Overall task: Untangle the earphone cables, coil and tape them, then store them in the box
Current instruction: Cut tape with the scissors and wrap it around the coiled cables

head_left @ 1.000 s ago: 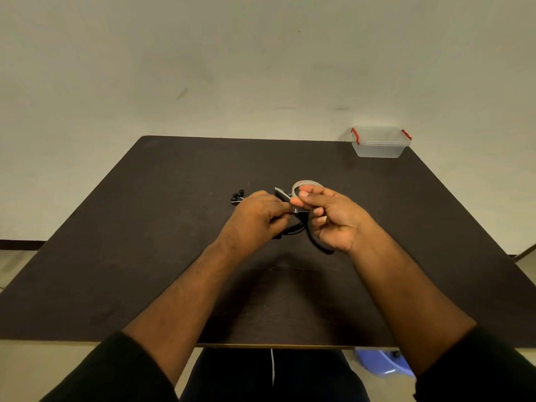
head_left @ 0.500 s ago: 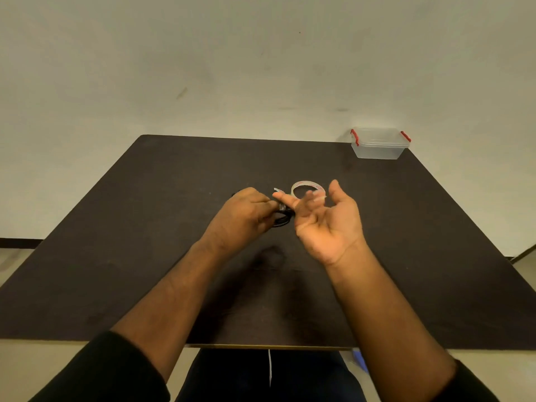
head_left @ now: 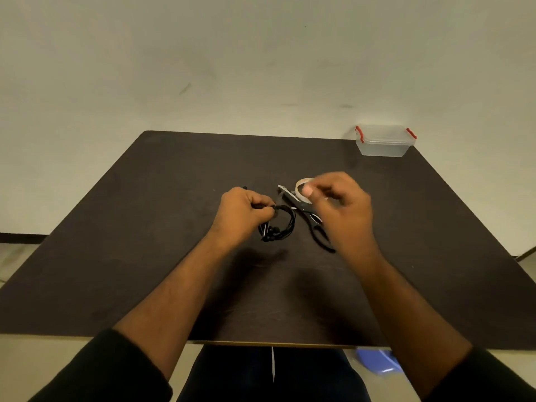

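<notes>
My left hand pinches a coiled black earphone cable at its top, and the coil with its earbuds hangs just above the dark table. My right hand is blurred, palm down, with curled fingers. Its thumb tip rests against the near side of a whitish tape roll. Whether it grips the roll is unclear. A small black piece of another earphone peeks out behind my left hand. The clear box with red clips stands shut at the table's far right corner.
Black-handled scissors lie between my hands, blades pointing away to the left and handles partly under my right wrist. A blue object sits on the floor below the table's near edge. A plain wall stands behind the table.
My right hand has turned from open and palm up to palm down with curled fingers over the tape roll. My left hand still holds the coil, which now shows in full.
</notes>
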